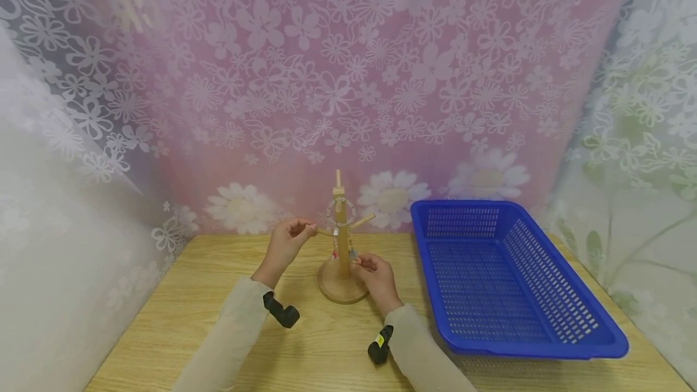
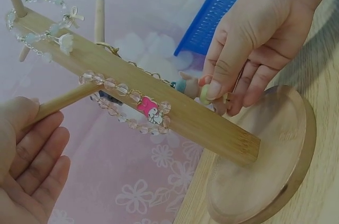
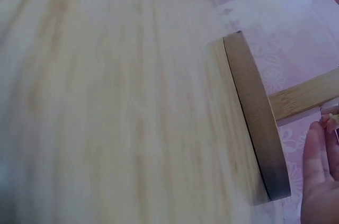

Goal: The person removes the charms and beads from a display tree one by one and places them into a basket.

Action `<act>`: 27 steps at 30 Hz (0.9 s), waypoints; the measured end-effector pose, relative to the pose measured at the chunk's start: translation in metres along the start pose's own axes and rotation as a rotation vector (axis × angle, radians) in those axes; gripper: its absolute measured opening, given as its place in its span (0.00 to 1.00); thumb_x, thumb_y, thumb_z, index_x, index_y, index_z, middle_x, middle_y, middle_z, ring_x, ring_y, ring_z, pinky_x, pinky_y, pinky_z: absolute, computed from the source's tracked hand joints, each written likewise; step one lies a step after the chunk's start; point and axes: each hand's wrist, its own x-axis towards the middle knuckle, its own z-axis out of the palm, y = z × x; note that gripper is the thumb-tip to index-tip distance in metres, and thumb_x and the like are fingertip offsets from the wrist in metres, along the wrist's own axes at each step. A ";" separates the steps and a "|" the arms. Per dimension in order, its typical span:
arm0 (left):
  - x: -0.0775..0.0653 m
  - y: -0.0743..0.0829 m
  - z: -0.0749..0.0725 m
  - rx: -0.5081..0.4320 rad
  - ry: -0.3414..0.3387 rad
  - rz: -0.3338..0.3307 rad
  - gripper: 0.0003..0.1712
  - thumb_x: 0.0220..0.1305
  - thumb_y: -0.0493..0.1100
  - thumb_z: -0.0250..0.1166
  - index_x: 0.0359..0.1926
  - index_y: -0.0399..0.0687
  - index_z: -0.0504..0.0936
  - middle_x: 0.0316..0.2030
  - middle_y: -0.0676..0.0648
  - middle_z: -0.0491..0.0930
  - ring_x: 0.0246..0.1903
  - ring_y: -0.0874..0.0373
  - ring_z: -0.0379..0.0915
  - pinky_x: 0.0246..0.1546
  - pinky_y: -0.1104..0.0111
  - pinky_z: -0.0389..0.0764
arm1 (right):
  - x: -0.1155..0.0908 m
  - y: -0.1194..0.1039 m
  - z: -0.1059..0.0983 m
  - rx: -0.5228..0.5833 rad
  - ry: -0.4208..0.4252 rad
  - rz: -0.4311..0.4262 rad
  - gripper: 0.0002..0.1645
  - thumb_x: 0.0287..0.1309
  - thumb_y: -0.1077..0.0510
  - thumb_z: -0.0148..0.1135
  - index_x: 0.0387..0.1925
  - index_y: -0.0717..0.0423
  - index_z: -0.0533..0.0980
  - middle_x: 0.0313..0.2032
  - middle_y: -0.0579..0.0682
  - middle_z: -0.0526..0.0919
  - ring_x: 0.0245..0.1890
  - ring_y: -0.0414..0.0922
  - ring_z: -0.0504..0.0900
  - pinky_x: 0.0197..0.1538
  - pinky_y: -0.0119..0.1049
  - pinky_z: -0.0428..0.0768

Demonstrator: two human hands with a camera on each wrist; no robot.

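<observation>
A wooden jewelry stand (image 1: pixel 343 253) with side pegs rises from a round base (image 2: pixel 288 160). My left hand (image 1: pixel 287 245) pinches the end of a left-hand peg (image 2: pixel 69 102) between thumb and fingers. On that peg hangs a pink clear-bead bracelet (image 2: pixel 122 90) with a pink-hooded character charm. My right hand (image 1: pixel 378 280) pinches a small figurine charm (image 2: pixel 188 85) at the lower end of a gold chain, which hangs beside the post. Higher up, a pale beaded bracelet (image 2: pixel 32 38) with white flower and bow charms hangs. In the right wrist view, the right hand (image 3: pixel 320 176) shows only partly.
To the right of the stand, a blue perforated plastic basket (image 1: pixel 446 325) sits on the wooden table (image 1: pixel 179 319). Behind the table hangs a pink floral curtain (image 1: pixel 305 107). Both wrists wear black camera mounts.
</observation>
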 end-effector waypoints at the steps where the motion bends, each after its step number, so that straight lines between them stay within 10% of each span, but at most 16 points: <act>1: 0.000 -0.001 0.000 0.001 0.004 0.006 0.14 0.64 0.42 0.62 0.42 0.33 0.81 0.39 0.33 0.81 0.41 0.52 0.79 0.52 0.56 0.74 | -0.001 -0.001 0.000 -0.009 0.002 0.001 0.11 0.55 0.67 0.64 0.39 0.70 0.77 0.38 0.60 0.82 0.38 0.43 0.78 0.38 0.26 0.76; 13: 0.002 -0.004 0.003 -0.124 0.030 -0.022 0.12 0.63 0.42 0.64 0.40 0.35 0.82 0.36 0.38 0.83 0.42 0.44 0.78 0.52 0.60 0.74 | 0.008 0.021 -0.008 0.071 0.012 0.026 0.08 0.55 0.67 0.64 0.37 0.69 0.78 0.36 0.58 0.81 0.34 0.38 0.77 0.36 0.26 0.76; 27: -0.009 0.021 0.004 -0.178 0.039 -0.056 0.08 0.64 0.35 0.61 0.38 0.31 0.81 0.35 0.32 0.81 0.39 0.48 0.78 0.54 0.57 0.72 | -0.014 -0.021 -0.008 0.126 0.038 0.035 0.10 0.55 0.68 0.63 0.37 0.73 0.76 0.34 0.55 0.80 0.33 0.38 0.78 0.37 0.29 0.79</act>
